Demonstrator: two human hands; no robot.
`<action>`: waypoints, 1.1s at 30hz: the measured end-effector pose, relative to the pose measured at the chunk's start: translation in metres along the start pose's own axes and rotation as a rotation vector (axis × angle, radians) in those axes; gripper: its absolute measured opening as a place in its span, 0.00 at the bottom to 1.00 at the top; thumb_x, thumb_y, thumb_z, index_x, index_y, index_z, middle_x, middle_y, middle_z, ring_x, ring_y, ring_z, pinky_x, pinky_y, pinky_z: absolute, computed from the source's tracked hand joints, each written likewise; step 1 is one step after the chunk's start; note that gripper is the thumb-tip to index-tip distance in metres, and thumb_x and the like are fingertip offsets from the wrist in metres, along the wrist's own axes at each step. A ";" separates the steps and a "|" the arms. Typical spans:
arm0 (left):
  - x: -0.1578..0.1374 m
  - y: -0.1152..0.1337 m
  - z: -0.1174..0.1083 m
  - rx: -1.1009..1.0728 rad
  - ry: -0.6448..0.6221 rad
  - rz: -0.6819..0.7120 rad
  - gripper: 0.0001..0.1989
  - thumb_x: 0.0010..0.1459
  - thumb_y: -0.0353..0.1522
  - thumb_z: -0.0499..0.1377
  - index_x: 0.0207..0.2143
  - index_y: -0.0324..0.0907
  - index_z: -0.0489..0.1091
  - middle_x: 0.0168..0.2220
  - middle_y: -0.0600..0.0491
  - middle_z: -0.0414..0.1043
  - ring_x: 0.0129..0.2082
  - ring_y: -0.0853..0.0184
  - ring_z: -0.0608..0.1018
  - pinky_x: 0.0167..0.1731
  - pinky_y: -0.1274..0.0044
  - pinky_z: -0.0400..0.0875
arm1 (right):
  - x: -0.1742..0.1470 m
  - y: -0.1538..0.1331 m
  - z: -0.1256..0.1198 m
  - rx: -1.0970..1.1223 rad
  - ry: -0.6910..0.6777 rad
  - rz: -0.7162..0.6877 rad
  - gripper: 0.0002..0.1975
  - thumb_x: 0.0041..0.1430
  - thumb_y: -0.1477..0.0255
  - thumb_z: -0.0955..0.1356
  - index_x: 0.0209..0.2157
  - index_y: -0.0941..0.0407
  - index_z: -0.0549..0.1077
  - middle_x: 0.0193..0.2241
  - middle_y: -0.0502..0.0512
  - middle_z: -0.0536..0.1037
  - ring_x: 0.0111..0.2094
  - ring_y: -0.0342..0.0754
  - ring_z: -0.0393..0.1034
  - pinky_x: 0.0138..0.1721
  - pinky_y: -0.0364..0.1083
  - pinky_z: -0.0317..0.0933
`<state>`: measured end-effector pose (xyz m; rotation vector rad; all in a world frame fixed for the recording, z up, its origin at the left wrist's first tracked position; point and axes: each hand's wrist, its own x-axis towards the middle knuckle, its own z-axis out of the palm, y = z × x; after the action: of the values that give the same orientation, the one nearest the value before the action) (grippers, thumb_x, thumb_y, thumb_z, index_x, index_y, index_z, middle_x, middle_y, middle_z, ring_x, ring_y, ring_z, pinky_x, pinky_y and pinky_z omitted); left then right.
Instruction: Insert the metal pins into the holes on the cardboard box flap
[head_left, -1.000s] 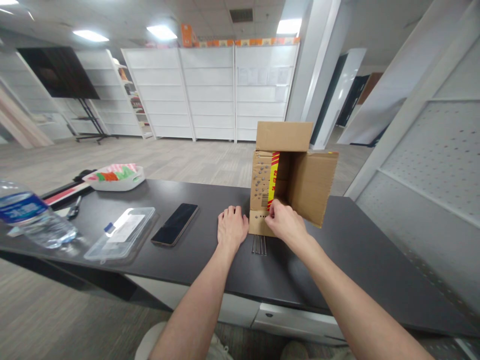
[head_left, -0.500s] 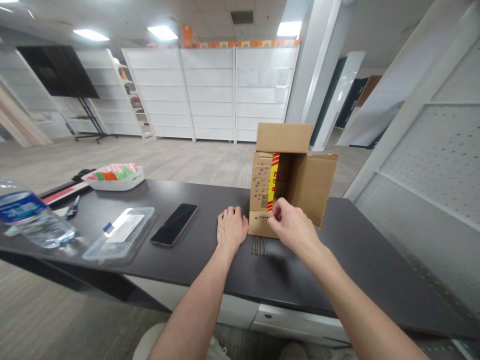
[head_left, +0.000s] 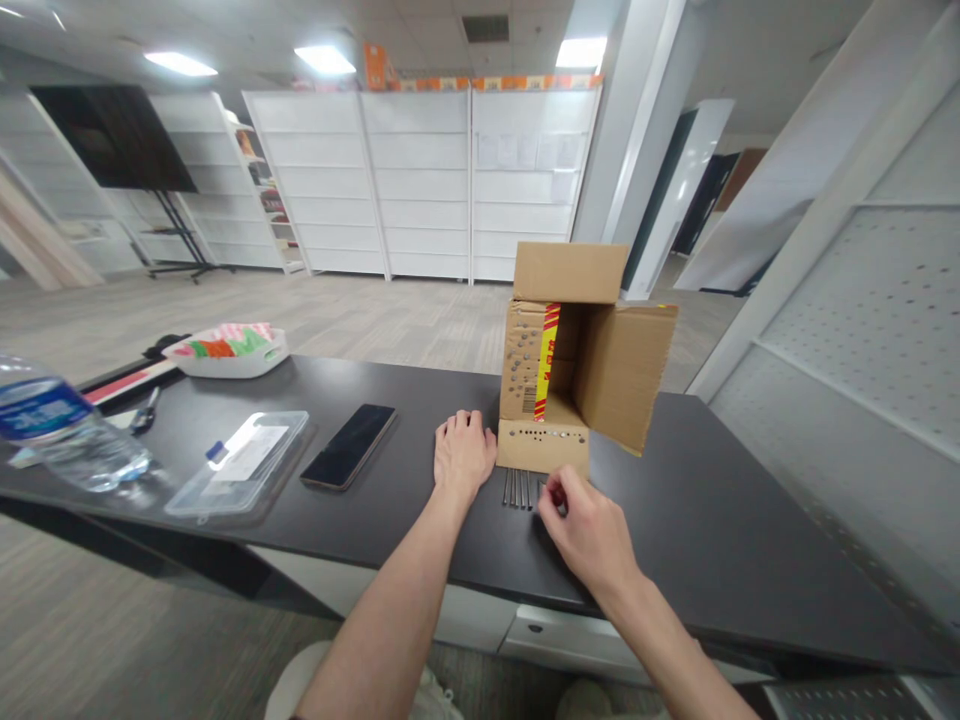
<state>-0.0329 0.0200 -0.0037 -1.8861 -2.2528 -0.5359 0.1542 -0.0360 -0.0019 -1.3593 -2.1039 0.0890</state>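
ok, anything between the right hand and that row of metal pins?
Nothing visible. The right hand is at the right end of the metal pins. The box's lower flap lies behind them, the left hand to their left; neither blocks.

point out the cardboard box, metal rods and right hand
Cardboard box (head_left: 624, 372), head view: its open right flap
Metal rods (head_left: 517, 489), head view: shaft of a middle rod
Right hand (head_left: 589, 522), head view: back of the hand
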 end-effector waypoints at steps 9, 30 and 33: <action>0.000 0.000 0.000 -0.014 -0.005 -0.002 0.12 0.65 0.35 0.51 0.46 0.42 0.68 0.48 0.46 0.71 0.50 0.58 0.72 0.51 0.67 0.63 | -0.007 0.002 0.006 -0.009 -0.014 -0.089 0.04 0.62 0.75 0.62 0.32 0.53 0.65 0.27 0.48 0.74 0.27 0.46 0.70 0.29 0.43 0.51; 0.000 0.002 -0.004 -0.013 -0.029 -0.007 0.12 0.65 0.35 0.50 0.46 0.42 0.69 0.48 0.46 0.71 0.50 0.58 0.72 0.51 0.67 0.63 | -0.008 -0.001 0.003 0.009 -0.143 -0.090 0.05 0.59 0.77 0.62 0.33 0.53 0.66 0.31 0.50 0.73 0.31 0.47 0.68 0.32 0.44 0.52; 0.001 0.002 -0.004 -0.014 -0.033 -0.011 0.12 0.65 0.35 0.50 0.46 0.42 0.68 0.48 0.46 0.71 0.50 0.58 0.72 0.51 0.66 0.63 | -0.008 -0.001 0.003 0.015 -0.144 -0.087 0.05 0.59 0.77 0.62 0.33 0.53 0.66 0.31 0.50 0.73 0.31 0.47 0.68 0.33 0.44 0.52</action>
<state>-0.0317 0.0193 0.0006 -1.9037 -2.2875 -0.5268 0.1543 -0.0420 -0.0072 -1.2845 -2.2737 0.1715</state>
